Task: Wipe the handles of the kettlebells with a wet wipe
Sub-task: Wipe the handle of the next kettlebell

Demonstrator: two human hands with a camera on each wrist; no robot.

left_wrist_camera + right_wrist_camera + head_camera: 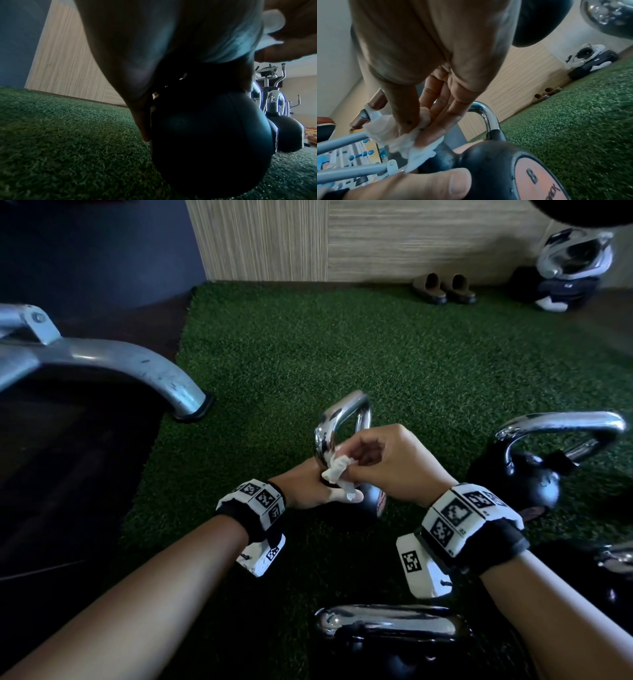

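A black kettlebell (364, 503) with a chrome handle (342, 419) stands on the green turf in the middle of the head view. My left hand (308, 491) grips its body just below the handle, and its thumb (436, 185) lies across the bell (488, 162). My right hand (383, 460) pinches a crumpled white wet wipe (337, 470) against the near leg of the handle. In the right wrist view the wipe (388, 132) sits between thumb and fingers beside the chrome handle (488, 116). The left wrist view shows the bell (214, 142) under my palm.
More kettlebells stand close by: one at the right (534, 474), one just below my wrists (387, 621), one at the right edge (613, 559). A grey metal machine leg (102, 361) reaches in from the left. Slippers (443, 287) and a helmet (572, 254) lie by the far wall.
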